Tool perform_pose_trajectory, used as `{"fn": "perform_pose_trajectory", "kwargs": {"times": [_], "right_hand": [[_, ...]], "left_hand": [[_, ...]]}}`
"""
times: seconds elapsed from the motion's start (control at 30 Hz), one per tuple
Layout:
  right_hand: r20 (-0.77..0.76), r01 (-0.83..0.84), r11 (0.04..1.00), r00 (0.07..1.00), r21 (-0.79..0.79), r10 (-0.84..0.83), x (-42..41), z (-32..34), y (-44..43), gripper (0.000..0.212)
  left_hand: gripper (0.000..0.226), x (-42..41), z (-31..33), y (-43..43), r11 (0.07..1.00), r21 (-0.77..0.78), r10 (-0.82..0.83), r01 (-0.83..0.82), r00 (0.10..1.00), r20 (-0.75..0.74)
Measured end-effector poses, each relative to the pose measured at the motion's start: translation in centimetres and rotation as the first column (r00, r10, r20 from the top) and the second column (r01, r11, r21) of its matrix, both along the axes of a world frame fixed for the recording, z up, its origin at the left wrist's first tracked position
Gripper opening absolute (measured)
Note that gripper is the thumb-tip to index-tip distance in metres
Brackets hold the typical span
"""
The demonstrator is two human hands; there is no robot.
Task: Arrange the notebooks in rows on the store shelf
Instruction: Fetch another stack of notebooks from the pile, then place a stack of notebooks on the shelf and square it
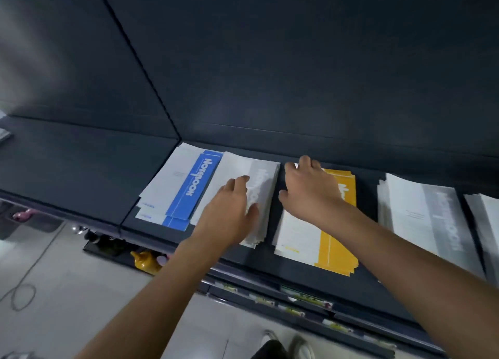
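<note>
The shelf was dark slate, while the blue-banded notebooks, grey-banded notebooks and yellow-banded notebooks were otherwise white.

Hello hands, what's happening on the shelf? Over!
Left hand flat on grey stack. Right hand on yellow stack. Watch: grey stack overlaps blue stack.

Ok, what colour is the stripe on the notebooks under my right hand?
The stripe by the right hand is yellow; head view.

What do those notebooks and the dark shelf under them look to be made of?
Notebooks: paper with thin card covers, matte; the stacked edges fan out in thin layers. Shelf: probably painted metal or laminate, dark with a soft sheen; light reflects faintly off its flat surface.
</note>
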State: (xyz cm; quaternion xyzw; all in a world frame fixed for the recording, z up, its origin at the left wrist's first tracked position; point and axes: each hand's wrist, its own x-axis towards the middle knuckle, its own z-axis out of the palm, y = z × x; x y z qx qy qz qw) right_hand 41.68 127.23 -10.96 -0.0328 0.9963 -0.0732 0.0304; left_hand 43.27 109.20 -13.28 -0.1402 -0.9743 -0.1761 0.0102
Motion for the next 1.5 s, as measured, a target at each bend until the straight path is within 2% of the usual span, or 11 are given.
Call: {"fn": "perform_pose_trajectory", "kwargs": {"times": [0.2,0.33,0.47,0.77,0.97,1.17,1.5], "right_hand": [[-0.049,-0.209,0.976,0.977,-0.06,0.206,-2.3,0.5,-9.4,0.04],[-0.043,-0.373,0.919,0.928,-0.13,0.37,-2.7,0.4,-17.7,0.036],[-0.064,-0.47,0.873,0.883,-0.129,0.466,-3.5,0.9,-25.8,0.035],[-0.043,-0.514,0.845,0.857,-0.149,0.514,-5.3,1.3,-45.2,0.033],[0.0,-0.557,0.823,0.828,-0.113,0.561,-6.5,1.1,-53.3,0.034],[-0.006,-0.623,0.776,0.78,-0.096,0.626,-9.9,2.0,-62.3,0.031],[-0.022,-0.712,0.692,0.699,-0.121,0.715,-17.3,0.9,-79.2,0.032]], "left_hand": [[0.053,-0.4,1.7,-9.7,0.976,0.063,0.209,-0.209,0.978,0.01],[0.05,0.7,1.9,-17.6,0.953,0.033,0.301,-0.3,0.953,-0.021],[0.047,1.3,2.2,-25.0,0.937,0.028,0.35,-0.349,0.937,-0.015],[0.038,1.2,1.7,-44.9,0.917,0.04,0.399,-0.397,0.916,-0.049],[0.035,0.4,1.0,-52.9,0.907,0.078,0.418,-0.414,0.908,-0.04],[0.028,-0.2,0.8,-60.7,0.849,0.144,0.517,-0.508,0.855,-0.029],[0.027,-4.6,0.3,-76.3,0.784,0.122,0.615,-0.609,0.788,-0.018]]}}
